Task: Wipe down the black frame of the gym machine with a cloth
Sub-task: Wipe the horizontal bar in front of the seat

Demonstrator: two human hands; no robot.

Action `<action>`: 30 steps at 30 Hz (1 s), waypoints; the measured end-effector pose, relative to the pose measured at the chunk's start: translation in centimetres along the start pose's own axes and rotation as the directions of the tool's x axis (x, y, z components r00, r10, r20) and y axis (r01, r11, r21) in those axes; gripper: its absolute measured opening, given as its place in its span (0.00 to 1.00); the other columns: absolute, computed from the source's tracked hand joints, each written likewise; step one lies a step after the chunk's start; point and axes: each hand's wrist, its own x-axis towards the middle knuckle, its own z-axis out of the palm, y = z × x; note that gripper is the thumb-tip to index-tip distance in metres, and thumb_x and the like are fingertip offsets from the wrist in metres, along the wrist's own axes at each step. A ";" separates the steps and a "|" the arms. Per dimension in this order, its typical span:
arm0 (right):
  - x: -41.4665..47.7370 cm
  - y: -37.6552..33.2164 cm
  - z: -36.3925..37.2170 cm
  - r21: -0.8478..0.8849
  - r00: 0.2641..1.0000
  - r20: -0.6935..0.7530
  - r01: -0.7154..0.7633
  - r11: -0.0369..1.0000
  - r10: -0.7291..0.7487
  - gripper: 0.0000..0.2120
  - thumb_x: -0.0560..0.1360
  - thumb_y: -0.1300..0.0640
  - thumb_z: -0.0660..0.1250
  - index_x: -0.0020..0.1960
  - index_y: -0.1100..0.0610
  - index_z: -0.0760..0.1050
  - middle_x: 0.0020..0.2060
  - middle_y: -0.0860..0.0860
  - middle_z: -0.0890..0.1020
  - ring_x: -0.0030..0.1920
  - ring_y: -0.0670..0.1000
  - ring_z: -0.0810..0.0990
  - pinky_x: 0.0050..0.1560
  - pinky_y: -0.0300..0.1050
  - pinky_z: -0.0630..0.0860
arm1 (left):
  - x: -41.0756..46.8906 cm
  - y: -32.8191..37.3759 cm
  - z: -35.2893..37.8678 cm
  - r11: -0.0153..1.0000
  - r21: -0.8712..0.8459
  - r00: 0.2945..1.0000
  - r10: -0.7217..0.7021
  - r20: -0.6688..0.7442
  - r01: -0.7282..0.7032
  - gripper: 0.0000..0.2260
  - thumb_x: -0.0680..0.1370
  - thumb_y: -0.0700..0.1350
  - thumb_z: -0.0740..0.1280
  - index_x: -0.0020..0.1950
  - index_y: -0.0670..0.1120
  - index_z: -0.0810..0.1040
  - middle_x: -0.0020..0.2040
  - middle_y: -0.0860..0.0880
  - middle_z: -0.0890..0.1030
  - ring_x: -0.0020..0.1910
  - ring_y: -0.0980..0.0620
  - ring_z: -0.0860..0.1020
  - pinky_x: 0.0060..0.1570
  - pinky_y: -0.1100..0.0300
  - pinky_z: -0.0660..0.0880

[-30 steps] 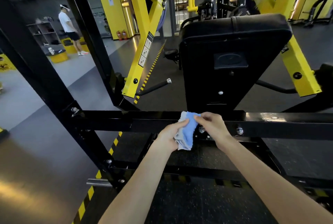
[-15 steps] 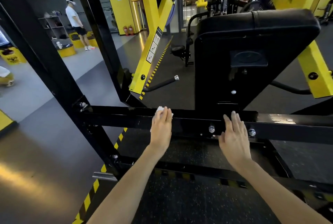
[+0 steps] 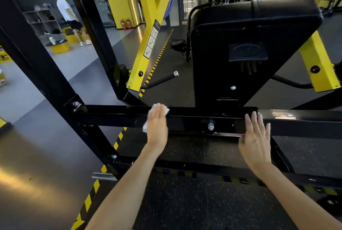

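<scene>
The left hand [image 3: 157, 125] lies flat with straight fingers, pressing a crumpled pale blue-white cloth [image 3: 166, 110] onto the horizontal black steel crossbar [image 3: 111, 116] at mid-frame; only the cloth's edges peek out above and left of the palm. The right hand [image 3: 256, 137], fingers straight and holding nothing, rests against the same bar to the right, past a silver hex bolt [image 3: 211, 126]. Above the bar rises a black padded backrest [image 3: 255, 26]. A yellow painted steel arm [image 3: 148, 26] slants at upper centre, and a person in a white shirt [image 3: 67, 12] stands at upper left.
</scene>
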 end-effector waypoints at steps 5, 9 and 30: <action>-0.2 0.7 -0.3 -0.088 0.998 0.018 0.054 0.995 -0.052 0.36 0.69 0.70 0.68 0.75 0.65 0.61 0.73 0.63 0.63 0.75 0.62 0.58 0.74 0.63 0.52 | -1.8 9.8 3.0 0.973 -0.182 0.986 0.154 0.068 -0.139 0.27 0.68 0.24 0.63 0.66 0.39 0.71 0.66 0.40 0.72 0.67 0.41 0.70 0.67 0.51 0.69; 0.2 1.6 -0.9 -0.177 0.993 0.033 0.119 0.977 -0.115 0.37 0.64 0.70 0.74 0.72 0.66 0.66 0.69 0.64 0.70 0.71 0.64 0.67 0.71 0.66 0.59 | -0.9 6.9 2.4 0.910 -0.165 0.904 0.404 0.139 -0.381 0.31 0.66 0.22 0.61 0.66 0.42 0.74 0.69 0.43 0.72 0.72 0.45 0.66 0.72 0.53 0.63; 1.5 4.1 -1.6 -0.210 0.941 0.061 0.338 0.918 -0.332 0.39 0.58 0.71 0.76 0.68 0.67 0.70 0.63 0.66 0.75 0.63 0.67 0.75 0.68 0.65 0.66 | -2.8 18.5 5.7 0.811 0.311 0.868 0.449 0.212 -0.496 0.26 0.72 0.37 0.55 0.71 0.39 0.68 0.70 0.42 0.70 0.72 0.44 0.66 0.73 0.51 0.61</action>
